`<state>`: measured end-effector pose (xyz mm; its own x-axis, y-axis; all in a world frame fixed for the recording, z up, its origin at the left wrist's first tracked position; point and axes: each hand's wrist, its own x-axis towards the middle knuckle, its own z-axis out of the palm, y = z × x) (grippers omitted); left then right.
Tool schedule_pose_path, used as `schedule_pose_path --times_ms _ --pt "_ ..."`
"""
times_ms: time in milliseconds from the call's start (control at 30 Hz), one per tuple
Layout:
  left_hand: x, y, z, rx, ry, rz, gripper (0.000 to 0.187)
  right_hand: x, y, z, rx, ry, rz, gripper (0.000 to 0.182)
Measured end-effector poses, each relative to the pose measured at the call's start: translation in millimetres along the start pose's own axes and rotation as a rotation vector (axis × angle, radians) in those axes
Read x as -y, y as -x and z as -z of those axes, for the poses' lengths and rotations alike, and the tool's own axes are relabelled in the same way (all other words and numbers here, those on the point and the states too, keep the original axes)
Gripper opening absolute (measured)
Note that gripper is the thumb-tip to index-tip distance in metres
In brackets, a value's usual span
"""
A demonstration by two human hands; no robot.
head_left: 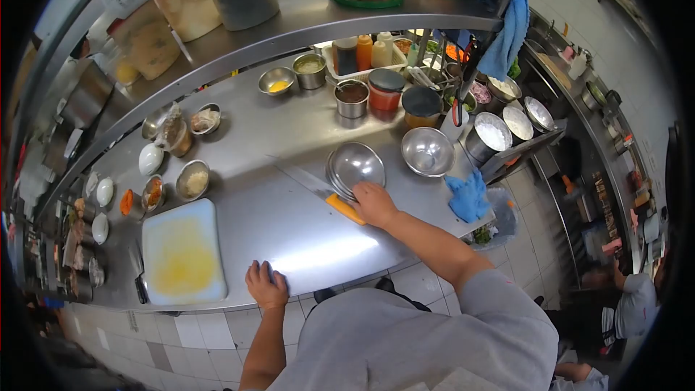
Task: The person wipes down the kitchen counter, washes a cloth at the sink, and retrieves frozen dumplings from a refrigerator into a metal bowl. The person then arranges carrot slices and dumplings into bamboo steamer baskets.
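My right hand (pixel 375 204) is at the near rim of a small stack of metal bowls (pixel 360 163), its fingers closed on the edge. Right beside that hand lies a knife with a yellow handle (pixel 343 208), its blade pointing to the far left on the steel worktop (pixel 289 210). My left hand (pixel 266 286) rests at the front edge of the worktop, fingers apart and holding nothing. To its left is a white cutting board (pixel 183 253) with a yellow stain.
A separate metal bowl (pixel 428 151) and a blue cloth (pixel 468 196) are on the right. A black-handled knife (pixel 140 282) lies left of the board. Sauce containers (pixel 386 90) stand at the back under a shelf (pixel 304 29). Another person (pixel 637 304) is at far right.
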<state>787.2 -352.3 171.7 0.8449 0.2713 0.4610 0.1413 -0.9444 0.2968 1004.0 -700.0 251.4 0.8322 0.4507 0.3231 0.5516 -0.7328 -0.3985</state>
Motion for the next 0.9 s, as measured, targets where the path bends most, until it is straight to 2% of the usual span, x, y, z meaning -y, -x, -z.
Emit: schedule_pose_path --times_ms 133,200,333,400,467,533,633,700,833,900 --pt "2.9 1.6 0.5 -0.005 0.017 0.008 0.041 5.4 12.1 29.9 -0.093 -0.012 -0.051 0.023" --pt "2.9 1.8 1.4 -0.006 0.029 0.021 0.041 -1.4 15.5 52.0 -0.227 0.048 -0.026 0.024" --pt "7.0 2.9 0.1 -0.019 0.052 0.028 0.042 -38.0 12.0 89.5 -0.295 0.300 -0.106 0.026" --pt "12.7 3.5 -3.4 -0.043 0.054 0.040 0.042 -72.3 13.1 89.4 -0.275 0.443 -0.185 0.028" --pt "9.4 2.4 4.3 -0.045 0.039 0.045 0.043 -114.3 16.4 78.6 -0.150 0.478 -0.334 0.030" --pt "13.3 3.2 4.5 -0.047 0.056 0.060 0.043 -108.8 17.1 85.1 -0.082 0.573 -0.503 0.034" --pt "13.5 0.8 7.5 -0.059 0.047 0.101 0.044 -131.2 18.9 71.3 -0.122 0.540 -0.336 0.039" --pt "13.2 4.6 10.4 -0.063 0.036 0.118 0.044 -140.7 8.5 63.0 0.024 0.470 -0.387 0.047" --pt "13.0 3.7 11.9 -0.065 0.044 0.110 0.043 -148.3 -16.5 54.1 0.099 0.416 -0.340 0.056" --pt "10.8 3.4 12.1 -0.075 0.058 0.108 0.042 -134.5 -23.7 59.8 -0.004 0.482 -0.211 0.064"
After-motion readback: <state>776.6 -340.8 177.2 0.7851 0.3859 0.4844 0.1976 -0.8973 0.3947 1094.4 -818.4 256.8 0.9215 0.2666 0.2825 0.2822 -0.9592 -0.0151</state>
